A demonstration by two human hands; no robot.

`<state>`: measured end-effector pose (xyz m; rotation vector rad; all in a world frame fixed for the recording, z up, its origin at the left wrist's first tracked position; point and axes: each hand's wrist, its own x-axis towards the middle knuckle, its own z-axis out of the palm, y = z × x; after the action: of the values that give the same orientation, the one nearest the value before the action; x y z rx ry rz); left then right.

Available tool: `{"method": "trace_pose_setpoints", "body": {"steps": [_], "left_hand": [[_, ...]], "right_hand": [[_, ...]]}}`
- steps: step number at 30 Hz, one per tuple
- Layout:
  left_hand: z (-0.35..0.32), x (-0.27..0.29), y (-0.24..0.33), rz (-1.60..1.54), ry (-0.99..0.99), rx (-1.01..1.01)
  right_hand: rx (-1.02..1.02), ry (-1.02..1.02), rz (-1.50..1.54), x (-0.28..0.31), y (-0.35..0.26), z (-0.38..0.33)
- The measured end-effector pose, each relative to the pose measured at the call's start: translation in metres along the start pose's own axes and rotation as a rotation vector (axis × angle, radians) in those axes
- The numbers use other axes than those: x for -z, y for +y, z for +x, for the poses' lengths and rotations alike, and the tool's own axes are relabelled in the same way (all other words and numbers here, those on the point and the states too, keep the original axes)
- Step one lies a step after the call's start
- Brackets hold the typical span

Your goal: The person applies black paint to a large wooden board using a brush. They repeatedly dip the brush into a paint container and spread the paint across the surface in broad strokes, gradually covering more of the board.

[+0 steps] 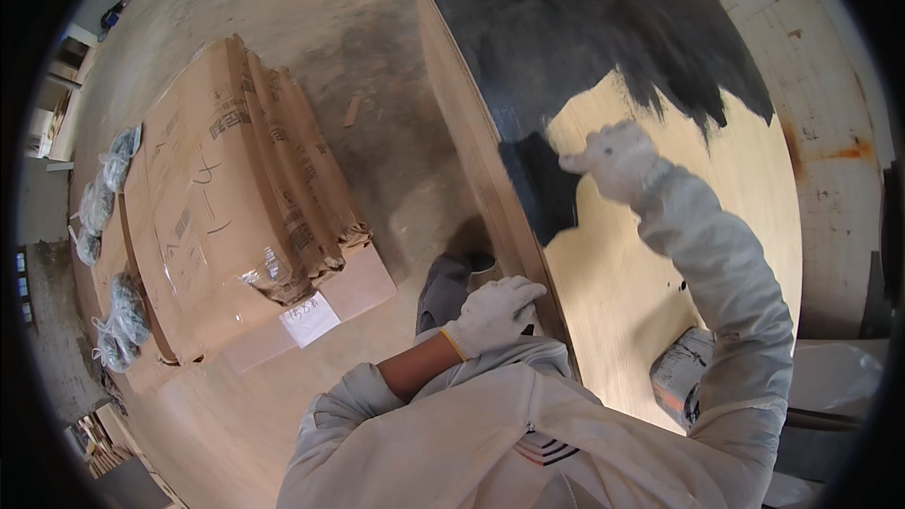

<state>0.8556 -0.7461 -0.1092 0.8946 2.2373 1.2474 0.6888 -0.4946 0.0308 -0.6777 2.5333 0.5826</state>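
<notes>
The right white-gloved hand (617, 160) was curled, contents indiscernible; the left white-gloved hand's grip (492, 316) was unclear. Beneath the right, the flat pale wooden panel (603, 292) bore black coating (566, 28) beyond; bare wood remained nearer.

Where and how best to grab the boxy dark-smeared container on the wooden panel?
Probably by its side walls, coming from the left. The container looks boxy with fairly flat sides; its left side faces bare wood on the panel, while the right sleeve covers part of its right. Can't tell if the smears are wet.
</notes>
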Motion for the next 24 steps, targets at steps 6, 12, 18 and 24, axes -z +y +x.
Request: {"method": "trace_pose_setpoints", "body": {"steps": [6,12,18,24], "left_hand": [[-0.041,-0.007,-0.001,0.052,0.024,0.049],[-0.084,-0.003,-0.012,0.005,0.127,0.149],[-0.092,-0.003,-0.002,0.059,0.127,0.045],[-0.104,-0.004,0.011,0.049,0.105,0.142]], "right_hand": [[-0.159,0.214,0.069,-0.007,0.020,0.022],[-0.103,0.002,0.049,-0.015,-0.007,-0.015],[-0.257,0.115,0.078,0.034,-0.007,-0.009],[-0.194,0.154,0.032,0.031,-0.022,-0.010]]}}
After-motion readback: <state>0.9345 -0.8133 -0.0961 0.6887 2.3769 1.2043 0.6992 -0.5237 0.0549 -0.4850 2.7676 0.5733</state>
